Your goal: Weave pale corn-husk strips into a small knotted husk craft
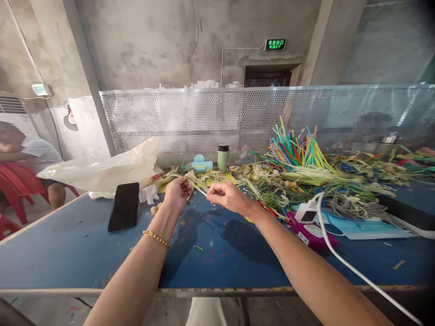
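Note:
Over the middle of the blue table, a thin pale strip, which looks like dried corn husk, stretches between my two hands. My left hand is closed in a pinch on its left part, and a gold bead bracelet circles that wrist. The strip's right end meets the pinched thumb and forefinger of my right hand. Just behind my hands lie more pale husks. Small round tan pieces sit beside my left wrist, partly covered by it.
A black phone and a clear plastic bag are at left. Behind stand a green bottle and colourful pipe cleaners. At right are a purple power strip, white cable and blue mask. A seated person is far left.

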The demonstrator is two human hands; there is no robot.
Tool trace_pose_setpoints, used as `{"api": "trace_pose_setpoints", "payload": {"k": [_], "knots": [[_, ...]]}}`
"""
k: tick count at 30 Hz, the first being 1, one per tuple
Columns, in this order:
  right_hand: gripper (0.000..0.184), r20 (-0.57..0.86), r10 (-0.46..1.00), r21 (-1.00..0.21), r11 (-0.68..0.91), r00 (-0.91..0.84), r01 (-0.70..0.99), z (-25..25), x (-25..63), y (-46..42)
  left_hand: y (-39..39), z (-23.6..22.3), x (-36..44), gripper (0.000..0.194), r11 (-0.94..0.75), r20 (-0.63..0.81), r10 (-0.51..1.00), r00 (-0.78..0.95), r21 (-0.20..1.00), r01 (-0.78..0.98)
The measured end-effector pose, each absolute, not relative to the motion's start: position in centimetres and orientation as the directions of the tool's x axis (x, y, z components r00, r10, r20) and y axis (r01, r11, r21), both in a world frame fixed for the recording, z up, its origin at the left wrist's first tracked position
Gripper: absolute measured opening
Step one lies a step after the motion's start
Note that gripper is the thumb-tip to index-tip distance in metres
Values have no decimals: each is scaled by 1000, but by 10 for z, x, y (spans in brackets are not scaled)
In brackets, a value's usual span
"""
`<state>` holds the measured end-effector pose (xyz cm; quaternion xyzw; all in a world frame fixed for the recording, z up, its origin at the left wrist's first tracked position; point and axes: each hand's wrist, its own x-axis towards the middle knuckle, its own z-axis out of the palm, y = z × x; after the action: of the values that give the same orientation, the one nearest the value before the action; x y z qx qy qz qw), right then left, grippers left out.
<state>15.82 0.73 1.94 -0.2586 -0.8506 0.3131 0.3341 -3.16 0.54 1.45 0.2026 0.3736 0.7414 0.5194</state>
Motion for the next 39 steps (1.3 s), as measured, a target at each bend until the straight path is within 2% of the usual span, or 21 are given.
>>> {"api": "trace_pose_setpoints", "payload": {"k": [3,6,9,13,19,23,28,32,35,37,39], "knots": [[13,381,680,-673,669,-627,316,19,162,13,5,13,-30,14,-208,-35,918,-395,805,-555],[28,372,695,-661,664,-615,350,19,165,17,3,9,-23,14,-297,131,896,-424,887,-354],[38,371,743,-720,609,-558,333,17,164,19,1,3,-11,16,-394,309,871,-381,904,-167],[35,348,787,-780,545,-510,308,13,160,20,-4,-3,3,15,-472,438,838,-326,881,-29],[15,361,807,-791,531,-468,305,10,158,22,-5,-4,7,20,-443,411,874,-261,893,-79],[12,361,834,-811,502,-418,301,8,157,24,-4,-4,6,25,-409,359,892,-274,900,-153],[12,265,873,-908,369,-410,199,14,155,16,-3,-3,4,22,-396,352,890,-291,912,-109],[11,273,852,-917,370,-446,146,17,157,14,-7,2,2,37,-406,361,888,-286,907,-114],[11,307,821,-883,435,-482,178,13,159,20,-11,7,-1,47,-414,383,891,-242,906,-91],[12,325,807,-854,475,-493,214,10,161,25,-13,9,-4,41,-405,391,899,-195,914,-32],[11,331,816,-835,487,-473,256,10,163,26,-13,11,-6,27,-394,393,903,-174,919,29]]}}
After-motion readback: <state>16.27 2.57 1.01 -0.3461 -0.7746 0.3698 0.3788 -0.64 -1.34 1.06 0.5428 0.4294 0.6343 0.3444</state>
